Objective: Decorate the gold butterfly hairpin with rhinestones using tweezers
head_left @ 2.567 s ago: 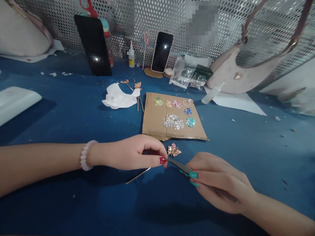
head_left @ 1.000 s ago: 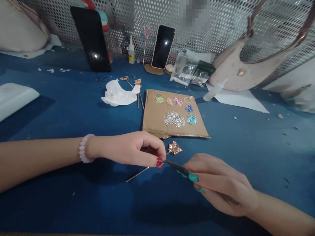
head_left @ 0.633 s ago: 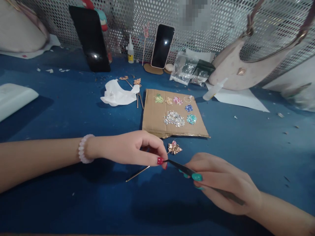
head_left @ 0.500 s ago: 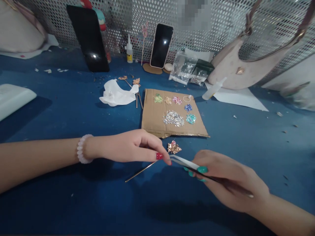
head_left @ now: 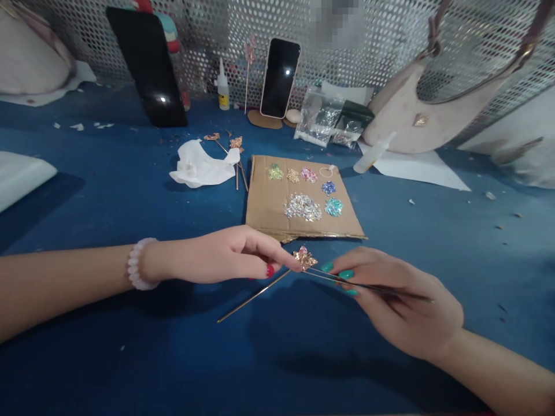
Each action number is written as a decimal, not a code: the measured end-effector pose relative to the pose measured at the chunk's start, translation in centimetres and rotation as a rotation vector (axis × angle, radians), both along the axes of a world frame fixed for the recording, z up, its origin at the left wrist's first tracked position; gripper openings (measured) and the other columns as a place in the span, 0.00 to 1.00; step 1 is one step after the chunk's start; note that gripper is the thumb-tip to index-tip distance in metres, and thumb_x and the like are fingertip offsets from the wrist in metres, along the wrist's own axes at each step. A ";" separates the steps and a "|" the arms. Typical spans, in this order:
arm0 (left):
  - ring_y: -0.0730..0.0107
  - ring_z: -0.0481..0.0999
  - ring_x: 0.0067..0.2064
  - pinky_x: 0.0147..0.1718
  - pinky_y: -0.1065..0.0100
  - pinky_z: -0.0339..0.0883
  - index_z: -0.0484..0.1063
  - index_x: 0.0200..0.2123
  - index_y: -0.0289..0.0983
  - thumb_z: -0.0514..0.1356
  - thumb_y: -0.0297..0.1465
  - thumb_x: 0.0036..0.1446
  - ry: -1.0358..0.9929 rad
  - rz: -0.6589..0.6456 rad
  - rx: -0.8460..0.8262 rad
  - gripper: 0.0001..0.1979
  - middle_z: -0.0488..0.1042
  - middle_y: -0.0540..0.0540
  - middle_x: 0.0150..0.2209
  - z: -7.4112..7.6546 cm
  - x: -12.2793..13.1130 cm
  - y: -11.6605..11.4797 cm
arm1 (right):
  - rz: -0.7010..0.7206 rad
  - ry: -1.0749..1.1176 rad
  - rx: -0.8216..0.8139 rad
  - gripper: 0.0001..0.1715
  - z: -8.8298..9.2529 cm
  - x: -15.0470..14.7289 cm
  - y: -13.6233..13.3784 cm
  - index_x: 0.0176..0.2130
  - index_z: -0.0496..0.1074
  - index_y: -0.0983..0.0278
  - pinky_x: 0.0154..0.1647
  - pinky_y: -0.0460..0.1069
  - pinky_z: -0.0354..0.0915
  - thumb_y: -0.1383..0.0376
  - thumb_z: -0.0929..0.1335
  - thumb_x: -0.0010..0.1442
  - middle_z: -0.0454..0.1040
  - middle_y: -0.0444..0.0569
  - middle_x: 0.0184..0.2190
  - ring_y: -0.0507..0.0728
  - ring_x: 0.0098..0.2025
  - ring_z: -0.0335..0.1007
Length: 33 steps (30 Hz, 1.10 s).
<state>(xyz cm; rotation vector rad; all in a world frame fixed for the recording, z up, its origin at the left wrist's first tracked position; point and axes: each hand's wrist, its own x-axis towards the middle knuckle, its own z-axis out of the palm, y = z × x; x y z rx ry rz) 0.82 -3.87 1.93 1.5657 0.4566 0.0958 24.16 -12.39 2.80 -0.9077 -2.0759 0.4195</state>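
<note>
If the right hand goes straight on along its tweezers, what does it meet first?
Most likely the gold ornament, just at the tips of the tweezers; the left hand lies right behind it. Depth is unclear.

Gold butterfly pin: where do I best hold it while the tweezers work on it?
Likely best: pinch the thin stem just behind the butterfly head, from the left: the stem trails lower-left, free, while the tweezers meet the head from the right.

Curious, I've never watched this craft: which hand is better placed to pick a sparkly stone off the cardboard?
Probably right: the right hand holds the tweezers, while the left hand pinches the gold hairpin near the cardboard.
</note>
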 end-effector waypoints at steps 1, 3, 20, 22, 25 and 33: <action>0.73 0.63 0.32 0.33 0.74 0.61 0.72 0.47 0.39 0.54 0.27 0.53 -0.010 0.005 -0.012 0.18 0.66 0.48 0.32 0.0 0.0 0.0 | -0.002 -0.001 0.008 0.15 0.0 -0.1 0.0 0.36 0.68 0.60 0.31 0.48 0.72 0.77 0.64 0.52 0.78 0.49 0.31 0.55 0.33 0.76; 0.75 0.62 0.31 0.33 0.74 0.60 0.72 0.47 0.38 0.54 0.26 0.53 -0.028 0.014 -0.034 0.18 0.64 0.49 0.30 0.1 0.1 -0.1 | -0.006 -0.012 0.028 0.15 0.1 -0.1 0.1 0.36 0.69 0.60 0.32 0.48 0.73 0.77 0.65 0.52 0.78 0.49 0.31 0.55 0.33 0.76; 0.75 0.60 0.31 0.31 0.73 0.58 0.69 0.49 0.36 0.52 0.25 0.54 -0.037 -0.017 -0.005 0.19 0.61 0.50 0.30 -0.1 0.2 -0.2 | -0.017 -0.028 0.065 0.17 -0.3 -0.2 0.1 0.37 0.68 0.62 0.35 0.48 0.73 0.80 0.64 0.51 0.77 0.49 0.32 0.54 0.36 0.75; 0.75 0.60 0.30 0.31 0.73 0.58 0.69 0.50 0.36 0.52 0.25 0.55 -0.038 -0.021 0.007 0.19 0.61 0.50 0.30 -0.1 0.2 -0.3 | -0.023 -0.017 0.050 0.17 -0.3 -0.2 0.1 0.37 0.68 0.62 0.36 0.48 0.73 0.80 0.64 0.51 0.78 0.49 0.32 0.54 0.36 0.75; 0.76 0.60 0.30 0.31 0.73 0.58 0.69 0.50 0.36 0.52 0.24 0.55 -0.032 -0.034 0.018 0.19 0.61 0.50 0.30 0.0 0.1 -0.3 | -0.028 0.004 0.031 0.17 -0.4 -0.2 0.1 0.36 0.68 0.61 0.36 0.48 0.73 0.80 0.65 0.51 0.77 0.48 0.32 0.54 0.36 0.75; 0.76 0.61 0.31 0.32 0.74 0.58 0.69 0.50 0.38 0.52 0.25 0.56 -0.019 -0.022 0.024 0.18 0.61 0.50 0.31 -0.1 0.1 -0.1 | -0.076 0.035 0.036 0.17 -0.8 -0.1 0.1 0.36 0.68 0.59 0.34 0.47 0.72 0.79 0.64 0.52 0.77 0.47 0.33 0.54 0.35 0.75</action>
